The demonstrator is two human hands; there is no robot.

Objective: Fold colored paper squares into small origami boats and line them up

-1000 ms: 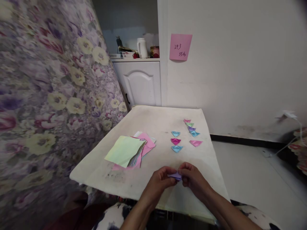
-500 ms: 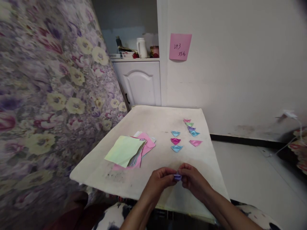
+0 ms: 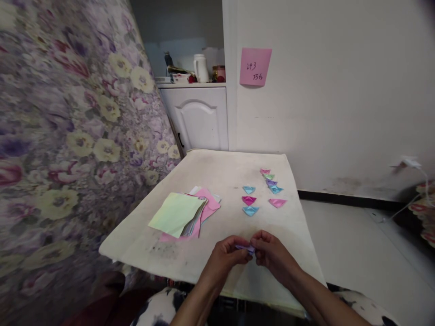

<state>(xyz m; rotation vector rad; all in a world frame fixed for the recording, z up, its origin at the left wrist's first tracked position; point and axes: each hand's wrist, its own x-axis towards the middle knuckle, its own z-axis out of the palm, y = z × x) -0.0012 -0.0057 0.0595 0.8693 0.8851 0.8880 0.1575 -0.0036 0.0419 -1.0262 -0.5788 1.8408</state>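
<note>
My left hand and my right hand meet just above the near edge of the cream table. Both pinch one small folded purple paper between thumbs and fingertips. Most of that paper is hidden by my fingers. Beyond my hands lie several small folded paper boats in blue, magenta, pink, green and purple. A stack of coloured paper sheets, pale green on top, lies to the left.
A floral-patterned cloth rises along the table's left side. A white wall with a pink sticky note stands behind. A white cabinet with a jug and jars is at the back. Grey floor lies to the right.
My fingers have shifted on the purple paper, which now shows as a flatter strip between them. The hands stay in the same spot, and nothing else on the table moved.
</note>
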